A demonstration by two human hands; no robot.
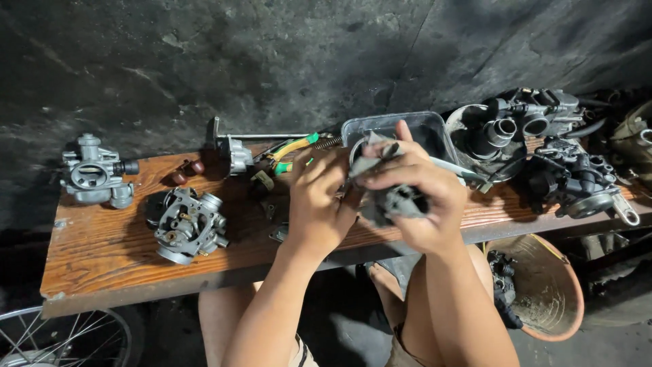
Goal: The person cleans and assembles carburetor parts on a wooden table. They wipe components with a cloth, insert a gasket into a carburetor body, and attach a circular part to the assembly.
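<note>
Both of my hands are raised over the middle of a wooden bench (102,251). My right hand (414,194) is closed around a small grey metal part (397,200) wrapped in a dirty grey rag (372,160). My left hand (316,200) grips the same bundle from the left side, fingers curled at its edge. The part is mostly hidden by the rag and my fingers. Directly behind my hands sits a clear plastic tray (428,126).
A carburetor body (187,224) and another carburetor (92,177) lie on the left of the bench. Green and yellow handled pliers (292,146) and small parts lie behind. More carburetors (536,122) crowd the right end. A brown bowl (543,285) sits below; a spoked wheel (61,336) lower left.
</note>
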